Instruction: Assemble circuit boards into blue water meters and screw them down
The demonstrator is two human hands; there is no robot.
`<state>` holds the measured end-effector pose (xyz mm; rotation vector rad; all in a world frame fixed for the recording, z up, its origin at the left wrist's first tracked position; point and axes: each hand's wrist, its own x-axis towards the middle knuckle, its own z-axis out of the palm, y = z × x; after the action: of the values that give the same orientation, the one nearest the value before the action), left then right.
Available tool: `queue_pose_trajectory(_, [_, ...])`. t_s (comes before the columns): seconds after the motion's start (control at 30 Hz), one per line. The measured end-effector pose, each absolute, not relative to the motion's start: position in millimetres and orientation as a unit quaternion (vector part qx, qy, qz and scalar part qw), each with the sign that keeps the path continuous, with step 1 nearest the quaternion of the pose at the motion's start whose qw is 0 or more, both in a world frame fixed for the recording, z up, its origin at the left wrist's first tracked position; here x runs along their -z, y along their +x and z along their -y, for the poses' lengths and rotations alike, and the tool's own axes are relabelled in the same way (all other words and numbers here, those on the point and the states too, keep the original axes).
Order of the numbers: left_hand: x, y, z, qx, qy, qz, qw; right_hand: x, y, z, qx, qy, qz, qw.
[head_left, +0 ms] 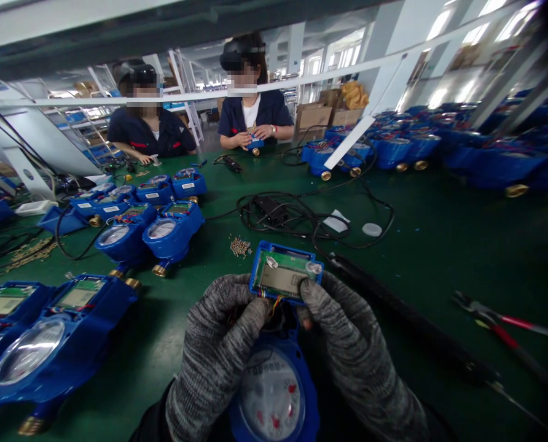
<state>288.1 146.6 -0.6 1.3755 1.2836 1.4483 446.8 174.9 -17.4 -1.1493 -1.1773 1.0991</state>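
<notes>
In front of me is a blue water meter (301, 387), its round dial with red pointers facing up. At its far end, a green circuit board with a grey display (278, 279) sits in an open blue housing, with coloured wires at the near edge. My left hand (221, 344), in a grey knitted glove, is closed around the housing's left side, thumb near the wires. My right hand (359, 344), gloved alike, grips the right side, its thumb on the board's right corner. The fingers beneath are partly hidden.
Small screws (241, 247) lie beyond the meter. A black electric screwdriver (412, 313) and red-handled pliers (495, 319) lie to the right. Coiled black cable (274, 212) spreads across the green table (421, 258). More blue meters (48, 344) stand left. Two people (255, 116) sit opposite.
</notes>
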Motion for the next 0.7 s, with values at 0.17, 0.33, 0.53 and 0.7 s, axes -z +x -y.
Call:
queue_pose_trajectory(0.17, [-3.3, 287.3, -144.4, -0.539, 0.517, -0.500, 0.437, 19.4, 444.9, -173.0, -0.465, -0.507, 0.456, 0.565])
queue_pose_trajectory(0.33, [-1.1, 284.2, -147.5, -0.527, 0.510, -0.520, 0.438, 21.4, 444.0, -174.2, -0.483, -0.475, 0.480, 0.557])
queue_pose_trajectory(0.53, [0.8, 283.3, -151.0, -0.543, 0.535, -0.500, 0.412, 20.9, 444.6, -176.1, -0.510, -0.478, 0.453, 0.554])
queue_pose_trajectory(0.7, [-0.9, 286.1, -145.3, -0.558, 0.590, -0.526, 0.253, 19.3, 445.5, -174.9, -0.520, -0.499, 0.426, 0.548])
